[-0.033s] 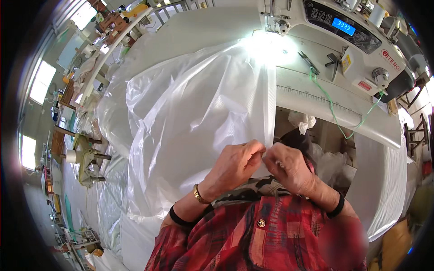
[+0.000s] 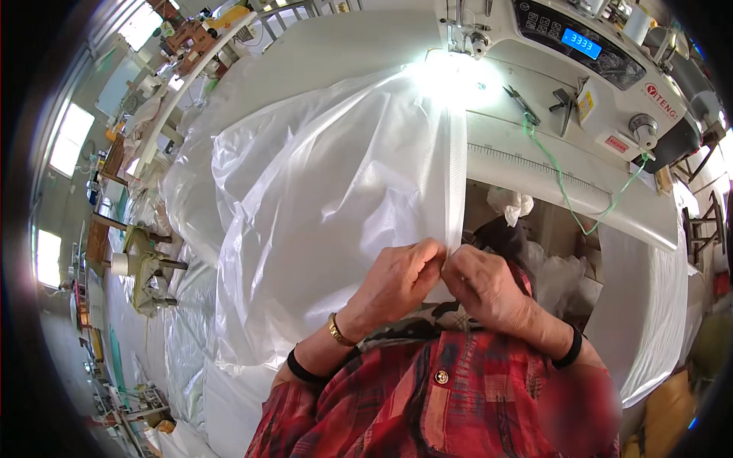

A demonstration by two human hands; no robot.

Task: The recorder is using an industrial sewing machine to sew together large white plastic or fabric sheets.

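A large sheet of white woven plastic fabric (image 2: 328, 198) hangs from the sewing machine's lit needle area down to my lap. Its right edge is folded into a narrow strip (image 2: 456, 168) that runs straight from the needle toward me. At the near end of this strip, my left hand (image 2: 397, 278) pinches the fabric with thumb and fingers. Right beside it, my right hand (image 2: 489, 286) is closed on the same edge, fingertips almost touching the left ones. The fingers hide the exact spot they grip.
The sewing machine (image 2: 611, 84) with a lit blue display stands at the far right. Thread snips (image 2: 521, 105) on a green cord (image 2: 561, 179) lie on its bed, beside a ruler strip (image 2: 534, 166). More white fabric (image 2: 645, 305) hangs at right. A stool (image 2: 141, 263) stands at left.
My right hand has shifted slightly left, and its fingers have closed in on the fabric edge. My left hand has barely moved. The sheet lies almost the same.
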